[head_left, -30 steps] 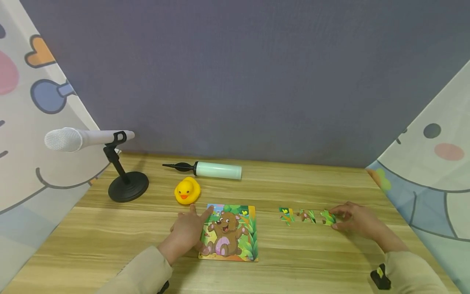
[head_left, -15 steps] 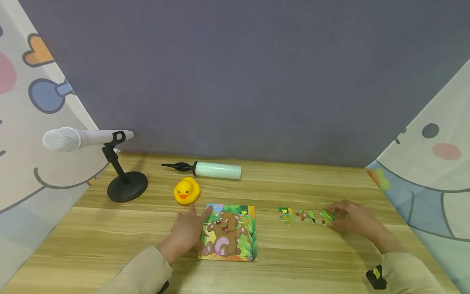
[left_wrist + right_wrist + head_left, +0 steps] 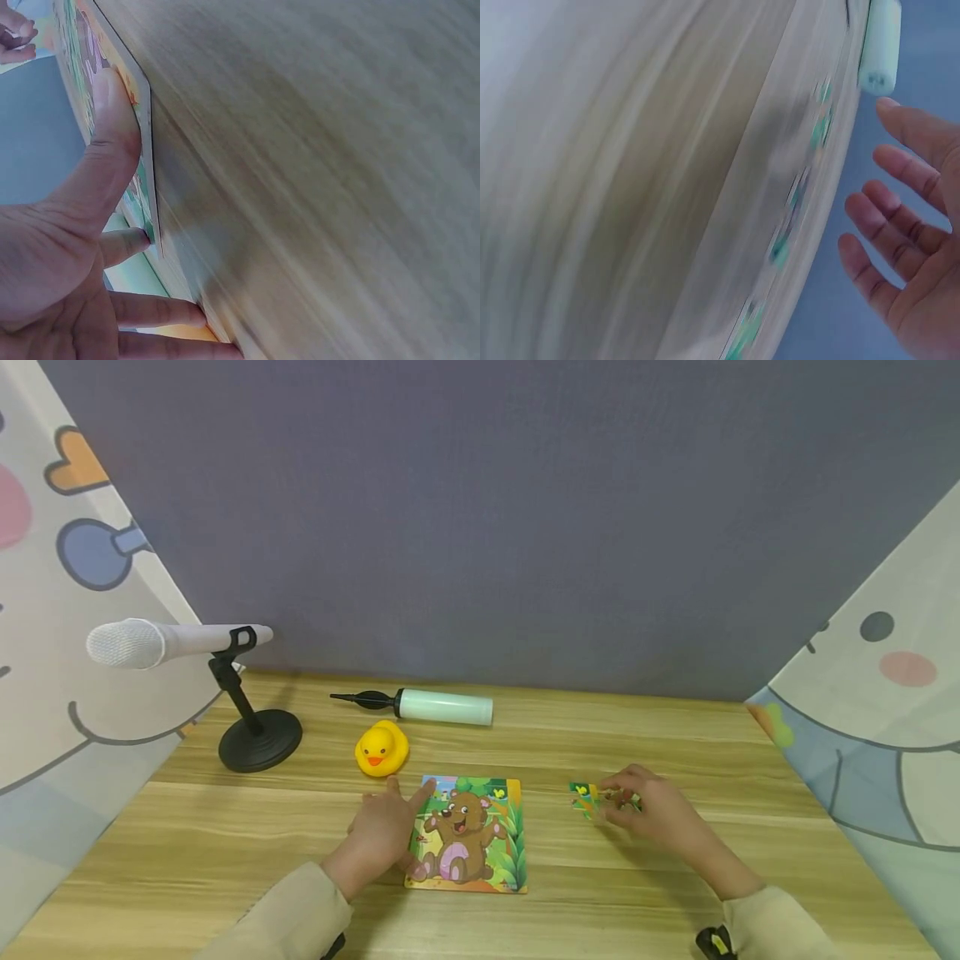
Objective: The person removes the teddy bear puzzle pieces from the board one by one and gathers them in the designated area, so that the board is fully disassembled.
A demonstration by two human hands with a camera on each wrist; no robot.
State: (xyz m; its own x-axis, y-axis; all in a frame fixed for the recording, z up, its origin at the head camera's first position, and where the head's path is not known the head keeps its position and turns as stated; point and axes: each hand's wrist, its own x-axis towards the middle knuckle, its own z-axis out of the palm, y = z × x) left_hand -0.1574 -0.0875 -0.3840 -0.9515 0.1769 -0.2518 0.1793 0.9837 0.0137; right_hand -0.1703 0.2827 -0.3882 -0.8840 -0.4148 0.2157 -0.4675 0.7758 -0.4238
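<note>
Wooden table (image 3: 675, 727). Left hand (image 3: 382, 835) lies flat, fingers straight, thumb pressing the bear puzzle board (image 3: 468, 835) at its left edge. Yellow duck (image 3: 382, 748) just beyond. Right hand (image 3: 645, 810) over loose puzzle pieces (image 3: 583, 797), fingers relaxed in the wrist view; can't tell if it's grasping one.

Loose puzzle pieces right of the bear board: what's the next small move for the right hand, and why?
Probably pinch one loose piece and lift it. The right hand sits over that row with its fingers spread and, as far as the blurred right wrist view shows, holding nothing. The left hand presses the left edge of the bear puzzle board, steadying it. Which slot a piece fits cannot be told.
</note>
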